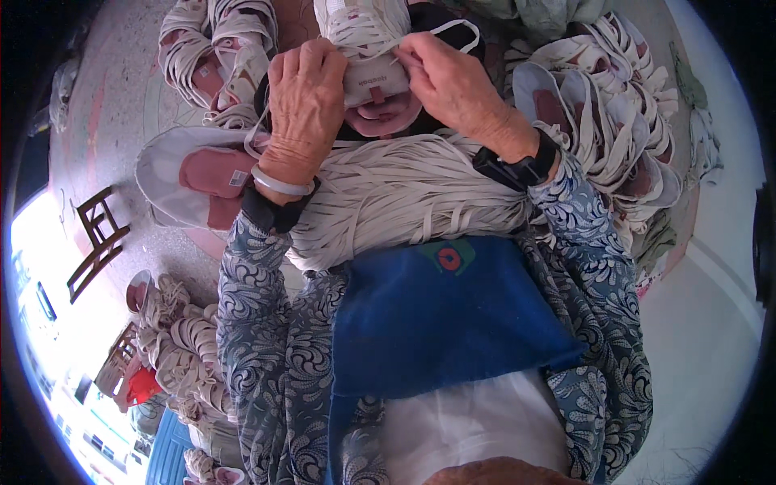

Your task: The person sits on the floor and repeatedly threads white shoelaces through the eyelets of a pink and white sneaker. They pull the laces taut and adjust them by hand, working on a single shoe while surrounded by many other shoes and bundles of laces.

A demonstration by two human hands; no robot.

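Observation:
A cream sneaker (pixel 368 32) with a pink lining stands in front of me, its tongue and opening facing me. My left hand (pixel 307 101) is closed at the left side of its collar; what the fingertips grip is hidden behind them. In a pinch, my right hand (pixel 453 85) holds a white shoelace (pixel 440 36) at the right of the tongue, and a loop of it sticks out past the fingers. Across my lap, below both hands, lies a thick bundle of loose cream laces (pixel 404 190). A pale shoe upper with a pink insole (pixel 202 174) sits beside my left wrist.
Stacks of similar sneakers stand at the far left (pixel 230 48), on the right (pixel 602 113) and at the lower left (pixel 186 339). A wooden chair (pixel 99 238) is on the floor to the left. A white wall (pixel 703 339) runs along the right.

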